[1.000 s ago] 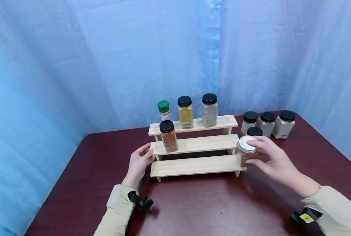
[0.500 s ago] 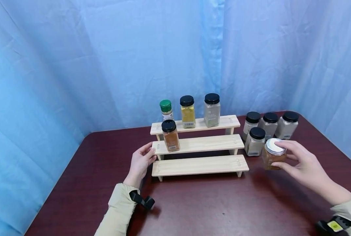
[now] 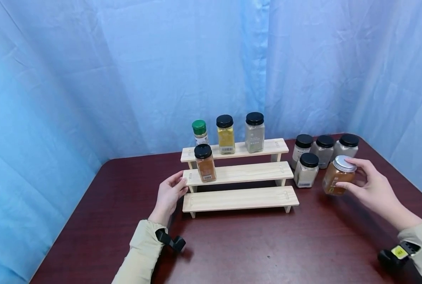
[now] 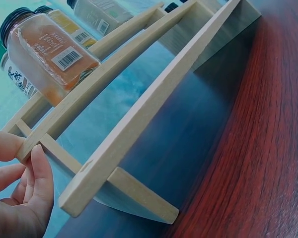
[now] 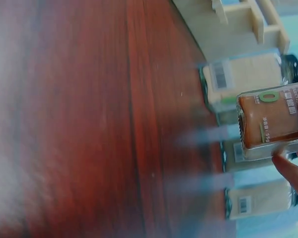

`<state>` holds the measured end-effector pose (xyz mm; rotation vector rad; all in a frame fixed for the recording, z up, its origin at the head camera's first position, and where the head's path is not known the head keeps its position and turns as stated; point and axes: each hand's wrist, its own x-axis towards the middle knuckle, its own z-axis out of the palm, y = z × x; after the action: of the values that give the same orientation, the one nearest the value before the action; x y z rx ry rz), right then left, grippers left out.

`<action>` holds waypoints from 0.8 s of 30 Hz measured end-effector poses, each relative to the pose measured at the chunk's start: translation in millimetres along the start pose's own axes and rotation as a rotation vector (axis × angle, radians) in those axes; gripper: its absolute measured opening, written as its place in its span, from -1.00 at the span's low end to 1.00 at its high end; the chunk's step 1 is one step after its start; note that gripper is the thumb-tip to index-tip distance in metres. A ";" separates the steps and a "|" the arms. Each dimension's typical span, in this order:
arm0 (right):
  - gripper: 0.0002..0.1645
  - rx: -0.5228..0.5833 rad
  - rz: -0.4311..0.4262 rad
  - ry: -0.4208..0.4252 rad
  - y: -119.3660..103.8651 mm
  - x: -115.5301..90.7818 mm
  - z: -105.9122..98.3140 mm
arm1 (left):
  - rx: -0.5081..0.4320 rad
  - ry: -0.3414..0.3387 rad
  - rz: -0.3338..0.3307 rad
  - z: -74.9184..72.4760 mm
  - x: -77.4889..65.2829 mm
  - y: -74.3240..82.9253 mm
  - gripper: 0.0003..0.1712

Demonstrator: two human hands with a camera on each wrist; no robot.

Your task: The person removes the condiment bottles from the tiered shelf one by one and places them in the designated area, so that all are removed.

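My right hand (image 3: pixel 376 191) holds a spice jar (image 3: pixel 333 180) of orange-brown powder with a silver lid, fingers at the lid and thumb on the side. The jar is slightly tilted, right of a three-tier wooden rack (image 3: pixel 248 172); its label shows in the right wrist view. My left hand (image 3: pixel 168 195) pinches the left end of the rack's middle shelf between thumb and fingers, as the left wrist view shows (image 4: pixel 32 173). On that shelf stands a black-lidded jar of orange-brown powder (image 3: pixel 206 169). The bottom shelf (image 3: pixel 237 199) bears no jar.
Along the top shelf stand a green-capped bottle (image 3: pixel 201 138), a yellow powder jar (image 3: pixel 226 139) and a grey powder jar (image 3: pixel 255 138). Several black-lidded jars, among them a pale powder jar (image 3: pixel 306 176), cluster right of the rack on the dark red table (image 3: pixel 232 248). Blue curtains (image 3: pixel 161 79) hang behind.
My right hand has carried the silver-lidded jar rightward, away from the bottom shelf's right end, and then raised it slightly. My left hand has kept its grip on the rack.
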<state>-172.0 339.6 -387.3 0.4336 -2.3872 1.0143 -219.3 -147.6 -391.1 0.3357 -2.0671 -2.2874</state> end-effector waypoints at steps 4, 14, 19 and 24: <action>-0.09 -0.023 0.031 -0.015 7.2 5.5 1.0 | 0.011 -0.001 0.004 -0.6 0.0 0.2 -0.53; -0.16 -0.029 0.028 -0.047 20.0 17.9 7.5 | 0.033 0.001 0.002 -1.3 0.2 -1.9 -0.54; -0.20 -0.026 0.043 -0.063 22.0 21.3 9.3 | 0.034 -0.004 0.014 -1.6 1.2 -3.2 -0.53; -0.21 -0.048 0.046 -0.079 24.2 22.9 11.0 | 0.031 -0.006 0.016 -1.9 1.9 -4.4 -0.53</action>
<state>-205.7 345.7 -394.8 0.4098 -2.4964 0.9750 -220.3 -149.3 -395.9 0.3136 -2.1024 -2.2519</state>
